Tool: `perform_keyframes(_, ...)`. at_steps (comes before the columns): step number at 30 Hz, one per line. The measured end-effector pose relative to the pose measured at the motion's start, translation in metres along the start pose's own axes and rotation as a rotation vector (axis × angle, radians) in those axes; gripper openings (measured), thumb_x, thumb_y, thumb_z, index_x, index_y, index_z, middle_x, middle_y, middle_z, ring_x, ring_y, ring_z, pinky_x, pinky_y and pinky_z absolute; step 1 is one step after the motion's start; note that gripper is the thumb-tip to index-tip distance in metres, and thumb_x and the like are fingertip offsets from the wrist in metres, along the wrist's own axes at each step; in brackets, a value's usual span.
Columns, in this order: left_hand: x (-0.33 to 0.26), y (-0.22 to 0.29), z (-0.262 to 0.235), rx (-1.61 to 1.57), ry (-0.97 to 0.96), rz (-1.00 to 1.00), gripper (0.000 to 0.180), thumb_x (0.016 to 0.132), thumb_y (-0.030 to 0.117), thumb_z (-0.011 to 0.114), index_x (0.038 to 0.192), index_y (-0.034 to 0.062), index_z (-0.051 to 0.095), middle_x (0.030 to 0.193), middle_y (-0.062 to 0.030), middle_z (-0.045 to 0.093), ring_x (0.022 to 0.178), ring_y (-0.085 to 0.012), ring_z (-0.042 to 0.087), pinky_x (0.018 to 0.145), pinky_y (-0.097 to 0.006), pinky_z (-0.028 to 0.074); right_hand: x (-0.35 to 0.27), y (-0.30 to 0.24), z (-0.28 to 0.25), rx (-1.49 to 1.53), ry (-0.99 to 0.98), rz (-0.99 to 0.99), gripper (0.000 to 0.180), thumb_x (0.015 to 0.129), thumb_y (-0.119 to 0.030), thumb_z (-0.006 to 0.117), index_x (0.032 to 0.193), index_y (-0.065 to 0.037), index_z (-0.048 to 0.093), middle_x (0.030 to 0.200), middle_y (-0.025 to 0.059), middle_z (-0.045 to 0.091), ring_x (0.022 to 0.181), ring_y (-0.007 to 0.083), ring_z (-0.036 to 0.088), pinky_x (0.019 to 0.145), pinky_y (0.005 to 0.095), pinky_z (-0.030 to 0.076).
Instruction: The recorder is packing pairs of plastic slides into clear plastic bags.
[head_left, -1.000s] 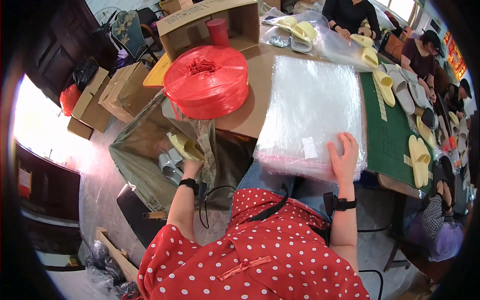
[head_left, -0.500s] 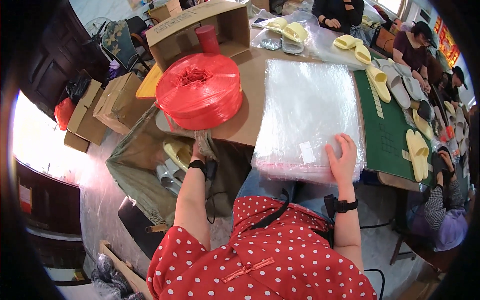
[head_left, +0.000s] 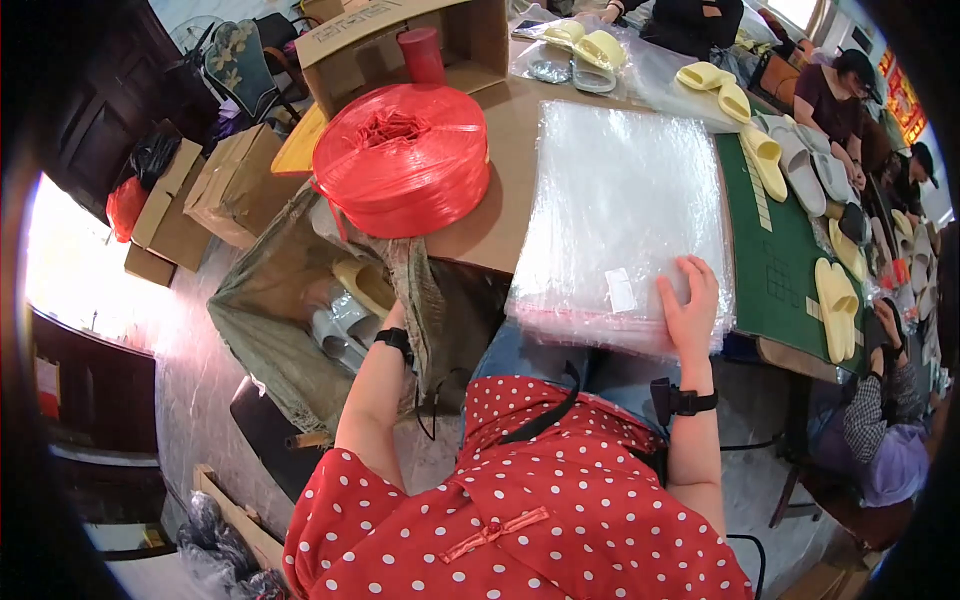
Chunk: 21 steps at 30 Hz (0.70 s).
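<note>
A thick stack of clear plastic bags with a small white label lies at the table's front edge. My right hand rests flat on its near right corner, fingers apart, holding nothing. My left hand reaches into an open greenish cloth sack left of my lap. A fold of the sack hides its fingers, so I cannot see what they touch. Inside the sack lie a yellow slipper and grey-white slippers, close to that hand.
A big roll of red plastic twine sits behind the sack, before an open cardboard box holding a red cylinder. Right, a green mat carries yellow slippers. Co-workers sit at the far and right sides.
My left hand has gone from the sack's upper edge down behind its fold. The fold now hangs lower and more of the sack's inside shows. My right hand stays on the bags.
</note>
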<state>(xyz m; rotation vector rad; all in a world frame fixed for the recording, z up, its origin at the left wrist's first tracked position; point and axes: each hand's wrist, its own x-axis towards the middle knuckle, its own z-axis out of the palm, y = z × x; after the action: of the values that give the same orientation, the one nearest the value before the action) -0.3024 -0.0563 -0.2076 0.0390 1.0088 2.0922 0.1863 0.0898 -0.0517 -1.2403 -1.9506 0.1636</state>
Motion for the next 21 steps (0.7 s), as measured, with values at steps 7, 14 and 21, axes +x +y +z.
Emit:
perform_keyframes(7,-0.089,0.015,-0.028,0.151,0.05,0.017,0.039,0.095,0.016,0.05,0.129,0.0004,0.058,0.125,-0.0143,0.064,0.115,-0.0261,0.061,0.102,-0.04,0.048,-0.002,0.0,-0.001,-0.017,0.007,-0.002,0.041,0.085,-0.026,0.074,0.116,-0.002,0.064,0.128,0.0168,0.058,0.121,0.0356,0.051,0.104,0.0456,0.039)
perform_keyframes(14,-0.113,0.041,-0.01,0.309,0.075,0.013,0.037,0.095,0.016,0.049,0.127,-0.0003,0.059,0.123,-0.014,0.065,0.114,-0.0259,0.062,0.1,-0.04,0.049,0.0,0.001,0.002,-0.006,0.015,-0.008,0.042,0.085,-0.027,0.074,0.117,-0.002,0.064,0.129,0.0172,0.057,0.122,0.0358,0.051,0.104,0.0461,0.039)
perform_keyframes(21,-0.135,0.055,0.012,0.465,0.067,-0.008,0.036,0.095,0.015,0.049,0.125,-0.0011,0.06,0.121,-0.0137,0.066,0.113,-0.0258,0.063,0.099,-0.04,0.05,-0.004,0.002,0.001,0.008,0.009,0.004,0.042,0.085,-0.027,0.074,0.117,-0.002,0.064,0.129,0.0165,0.057,0.123,0.0356,0.05,0.105,0.046,0.038)
